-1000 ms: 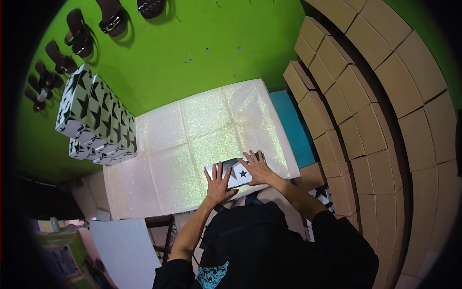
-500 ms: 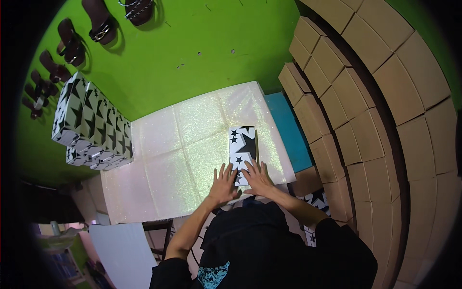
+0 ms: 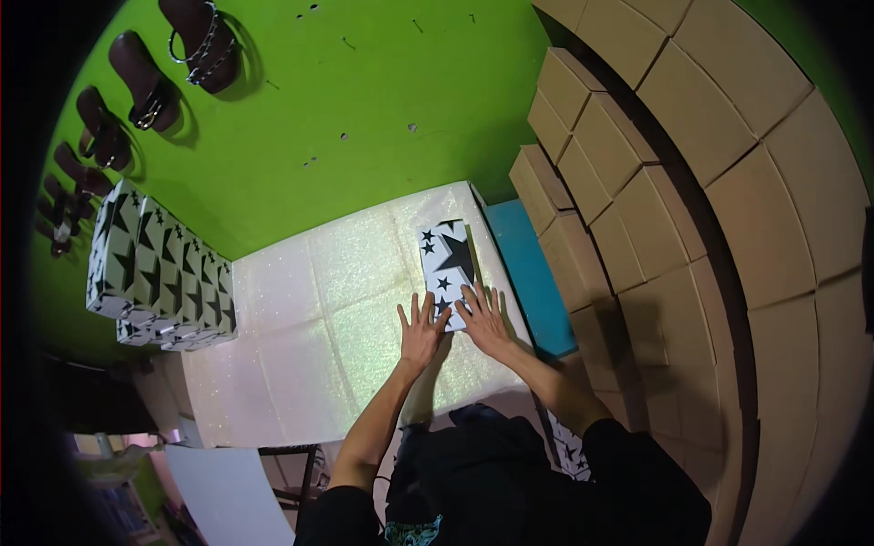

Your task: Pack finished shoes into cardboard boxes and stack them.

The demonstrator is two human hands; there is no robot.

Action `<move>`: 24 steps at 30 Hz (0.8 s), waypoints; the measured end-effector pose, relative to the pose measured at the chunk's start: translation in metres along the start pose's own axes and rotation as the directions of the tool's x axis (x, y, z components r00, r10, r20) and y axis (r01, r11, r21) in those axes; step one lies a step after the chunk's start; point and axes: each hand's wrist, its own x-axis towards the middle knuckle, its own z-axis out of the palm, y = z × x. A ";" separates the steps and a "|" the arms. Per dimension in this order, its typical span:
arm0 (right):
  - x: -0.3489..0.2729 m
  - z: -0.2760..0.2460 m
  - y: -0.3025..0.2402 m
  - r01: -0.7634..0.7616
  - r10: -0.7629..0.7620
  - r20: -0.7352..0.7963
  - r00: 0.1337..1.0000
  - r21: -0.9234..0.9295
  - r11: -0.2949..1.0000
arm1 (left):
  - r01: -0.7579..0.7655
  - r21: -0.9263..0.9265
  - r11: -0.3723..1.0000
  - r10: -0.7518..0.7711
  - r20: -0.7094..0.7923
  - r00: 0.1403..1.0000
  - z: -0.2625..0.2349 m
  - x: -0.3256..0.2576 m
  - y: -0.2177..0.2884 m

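Note:
A flat white cardboard piece with black stars (image 3: 446, 264) lies lengthwise on the glittery white table (image 3: 319, 328), toward its right side. My left hand (image 3: 421, 329) rests flat with fingers spread at the piece's near left corner. My right hand (image 3: 485, 320) presses flat on its near end, fingers spread too. Neither hand grips anything.
A row of star-printed boxes (image 3: 159, 278) stands stacked at the table's left end. Brown cartons (image 3: 655, 182) are piled high on the right, beside a blue surface (image 3: 533, 273). Dark sandals (image 3: 146, 86) hang on the green wall. A white sheet (image 3: 228, 491) leans below the table.
The star-printed piece has turned from lying crosswise under my hands to lengthwise and slid away from me across the table. Both hands followed it forward, still flat.

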 end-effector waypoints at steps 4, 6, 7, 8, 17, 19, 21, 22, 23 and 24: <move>0.048 -0.001 0.035 0.030 -0.030 -0.022 0.999 -0.025 0.999 | 0.068 0.079 0.995 -0.066 -0.025 0.998 0.004 0.057 -0.008; 0.071 0.001 0.050 0.032 -0.032 -0.008 0.999 -0.018 0.999 | 0.098 0.088 0.991 -0.098 0.001 0.995 0.003 0.079 -0.013; 0.079 0.002 0.057 0.041 -0.041 -0.012 0.999 -0.021 0.999 | 0.124 0.095 0.988 -0.128 0.035 0.991 0.001 0.090 -0.015; 0.086 0.003 0.063 0.025 -0.025 -0.025 0.999 -0.013 1.000 | 0.140 0.100 0.985 -0.144 0.033 0.989 0.000 0.101 -0.017; 0.137 0.002 0.078 -0.084 0.083 0.024 0.996 0.079 0.993 | 0.232 0.138 0.963 -0.238 0.025 0.971 0.008 0.145 -0.041; 0.139 -0.001 0.078 -0.100 0.093 0.076 0.993 0.093 0.991 | 0.235 0.146 0.961 -0.245 0.055 0.968 0.008 0.146 -0.044; 0.140 -0.003 0.077 -0.097 0.090 0.069 0.994 0.101 0.990 | 0.241 0.131 0.962 -0.247 0.031 0.969 0.009 0.144 -0.041; 0.139 -0.004 0.076 -0.107 0.100 0.070 0.992 0.091 0.990 | 0.226 0.146 0.963 -0.233 0.030 0.972 0.008 0.142 -0.041; 0.137 -0.006 0.073 -0.115 0.110 0.071 0.991 0.082 0.990 | 0.229 0.150 0.962 -0.236 0.027 0.971 0.007 0.138 -0.039; 0.137 -0.006 0.067 -0.089 0.086 0.045 0.995 0.061 0.994 | 0.224 0.115 0.968 -0.232 0.061 0.971 -0.001 0.131 -0.039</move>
